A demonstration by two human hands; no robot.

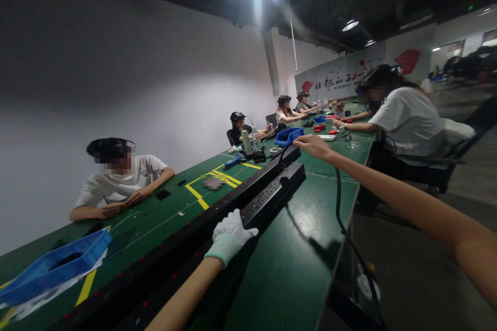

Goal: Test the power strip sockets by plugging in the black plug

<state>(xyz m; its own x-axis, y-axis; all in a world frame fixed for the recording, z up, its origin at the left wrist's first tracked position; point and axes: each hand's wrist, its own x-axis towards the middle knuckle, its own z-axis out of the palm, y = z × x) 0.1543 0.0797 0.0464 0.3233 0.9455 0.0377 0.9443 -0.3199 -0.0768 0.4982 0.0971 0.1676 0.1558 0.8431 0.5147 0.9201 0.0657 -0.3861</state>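
Note:
My left hand (pixel 231 232), in a white glove, rests with its fingers lying flat on a long black power strip (pixel 267 199) that runs down the middle of the green table (pixel 295 269). My right hand (pixel 314 146), bare, reaches far forward to the strip's far end, beside a blue bin (pixel 288 136). Its fingers curl around something small that I cannot make out, close to a black cable (pixel 337 191) that drops over the table's right edge.
A second long black strip (pixel 186 232) lies parallel on the left. A blue tray (pixel 54 266) sits at near left. People in white shirts sit along both sides, one at left (pixel 120 181), one at right (pixel 404 119). Bottles and small red parts lie farther down.

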